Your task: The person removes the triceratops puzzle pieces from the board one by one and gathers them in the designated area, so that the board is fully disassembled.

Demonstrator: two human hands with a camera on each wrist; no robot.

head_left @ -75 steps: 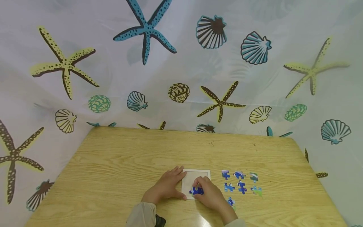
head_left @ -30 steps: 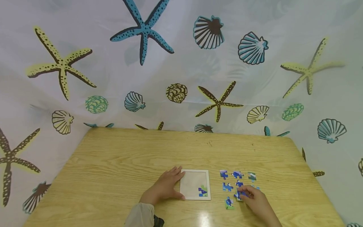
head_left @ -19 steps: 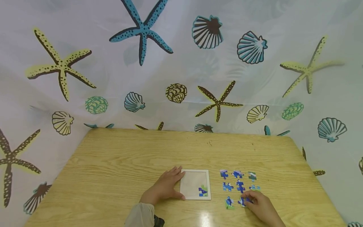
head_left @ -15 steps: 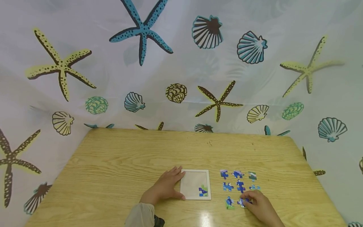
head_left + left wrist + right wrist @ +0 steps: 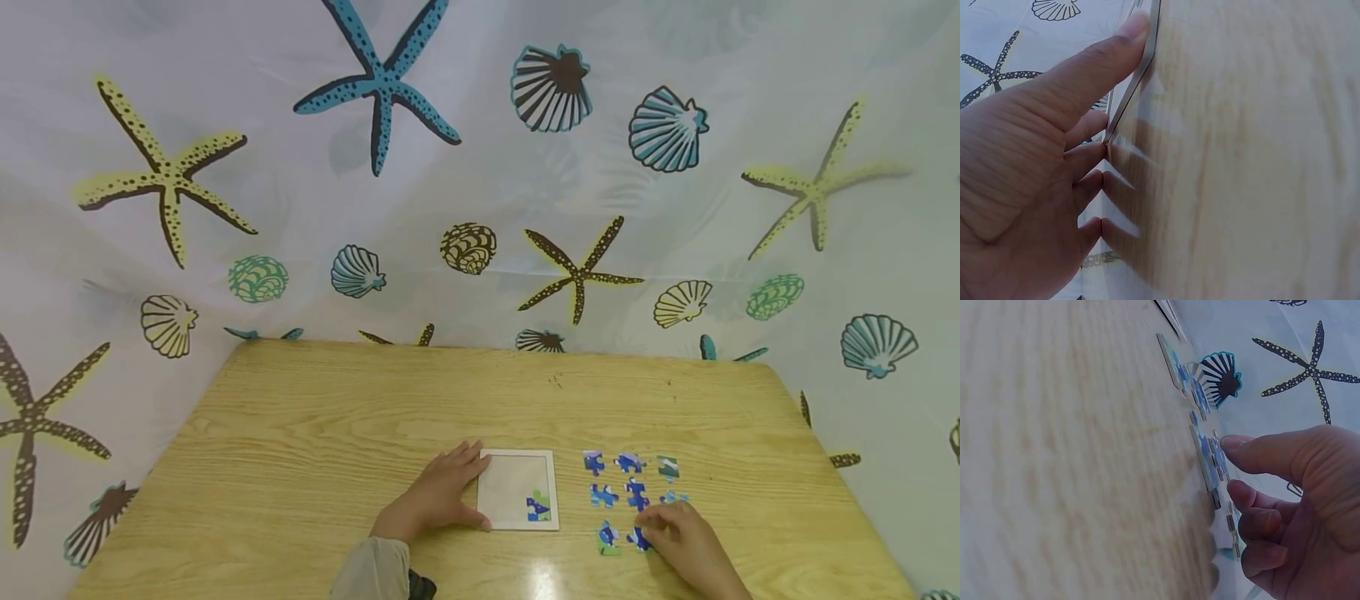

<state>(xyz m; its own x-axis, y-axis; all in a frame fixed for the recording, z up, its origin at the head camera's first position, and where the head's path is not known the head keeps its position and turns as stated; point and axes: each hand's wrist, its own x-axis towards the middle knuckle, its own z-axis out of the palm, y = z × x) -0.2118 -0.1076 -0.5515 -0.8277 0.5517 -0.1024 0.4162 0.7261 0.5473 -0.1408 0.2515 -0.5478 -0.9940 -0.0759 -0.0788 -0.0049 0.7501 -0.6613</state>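
Note:
In the head view, my left hand rests at the left side of a square white-rimmed puzzle tray, its thumb and fingertips touching the rim. A blue and green puzzle piece sits in the tray's lower right corner. To the right, my right hand hovers over a blue puzzle piece, which it partly covers. The right wrist view shows that piece flat on the table, with the right thumb and index fingertip apart beside it.
Loose puzzle pieces lie in rough rows right of the tray, among them a purple-blue one, a green-white one and a blue-green one. A wooden table carries everything. A shell-print curtain surrounds it.
My right hand moved from the tray rightward with a blue puzzle piece, set it down in the near row, and parted its fingers from it. The left hand stays at the tray.

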